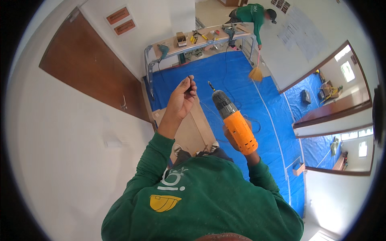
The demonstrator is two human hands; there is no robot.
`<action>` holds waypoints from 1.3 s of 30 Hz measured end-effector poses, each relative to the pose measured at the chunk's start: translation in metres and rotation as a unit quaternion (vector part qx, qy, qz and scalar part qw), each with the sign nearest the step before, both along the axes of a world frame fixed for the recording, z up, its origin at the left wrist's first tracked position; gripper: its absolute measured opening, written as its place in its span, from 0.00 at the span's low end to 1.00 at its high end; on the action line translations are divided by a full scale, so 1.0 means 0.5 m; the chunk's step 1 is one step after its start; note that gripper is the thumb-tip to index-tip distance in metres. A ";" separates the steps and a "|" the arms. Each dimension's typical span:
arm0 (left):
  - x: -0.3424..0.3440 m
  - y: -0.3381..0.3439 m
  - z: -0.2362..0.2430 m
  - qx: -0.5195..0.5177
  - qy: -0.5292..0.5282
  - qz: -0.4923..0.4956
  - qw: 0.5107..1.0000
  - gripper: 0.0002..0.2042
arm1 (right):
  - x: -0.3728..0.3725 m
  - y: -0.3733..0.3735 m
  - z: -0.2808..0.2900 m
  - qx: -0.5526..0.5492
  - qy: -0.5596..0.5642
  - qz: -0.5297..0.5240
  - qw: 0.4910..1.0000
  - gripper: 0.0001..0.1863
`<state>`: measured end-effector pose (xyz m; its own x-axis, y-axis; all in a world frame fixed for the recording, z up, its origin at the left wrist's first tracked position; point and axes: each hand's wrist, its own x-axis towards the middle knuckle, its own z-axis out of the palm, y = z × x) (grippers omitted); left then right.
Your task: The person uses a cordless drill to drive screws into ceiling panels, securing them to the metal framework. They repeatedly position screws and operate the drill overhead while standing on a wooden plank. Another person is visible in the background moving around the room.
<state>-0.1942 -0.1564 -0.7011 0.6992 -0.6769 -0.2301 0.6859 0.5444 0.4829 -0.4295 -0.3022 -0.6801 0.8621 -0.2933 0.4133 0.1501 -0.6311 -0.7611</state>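
Observation:
My right hand is wrapped round the grip of an orange and black power drill. The drill points up and slightly left, with a thin bit in its chuck. To the left of the bit, my left hand is raised with its fingers curled and closed. A small dark piece shows between the thumb and fingertips; its kind is too small to make out. The bit and my left hand are apart. Most of the drill's grip is hidden behind its body.
Ahead stands a workbench with hand tools, a small box and a teal power tool. Cords trail over the blue floor sheeting. Far right, another person holds a broom. A brown door is at left.

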 end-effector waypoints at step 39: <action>0.101 -0.234 0.161 -0.014 -0.170 -0.161 0.972 0.07 | 0.161 -0.076 -0.056 0.005 -0.089 -0.146 0.985 0.13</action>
